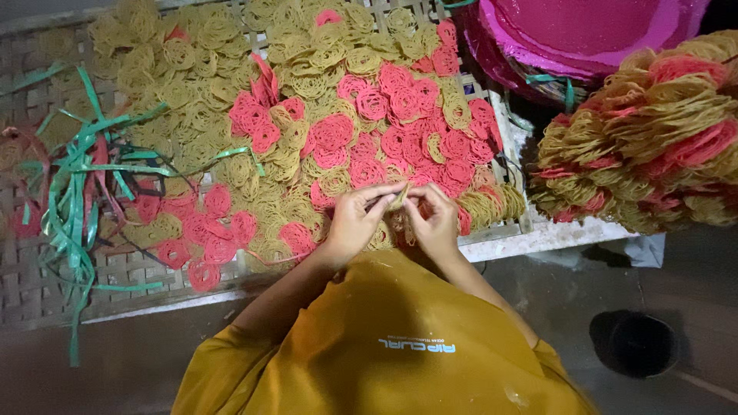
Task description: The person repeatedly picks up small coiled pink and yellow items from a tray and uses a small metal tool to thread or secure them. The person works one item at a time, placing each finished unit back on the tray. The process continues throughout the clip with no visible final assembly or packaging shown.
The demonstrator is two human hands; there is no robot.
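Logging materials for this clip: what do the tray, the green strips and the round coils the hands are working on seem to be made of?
The tray looks like woven bamboo or cane: flat matte slats, basket-laced. The green strips look like thin glossy plastic strapping, curling and catching light. The coils, yellow and pink, look like dry, matte noodle-like strands, probably a cracker dough. The left hand and right hand pinch one between them.

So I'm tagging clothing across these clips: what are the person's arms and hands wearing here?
Both arms come out of a mustard-yellow short-sleeved top with small pale print on it. The forearms are bare. The left hand and right hand wear no gloves; no rings, watch or bracelets are visible.
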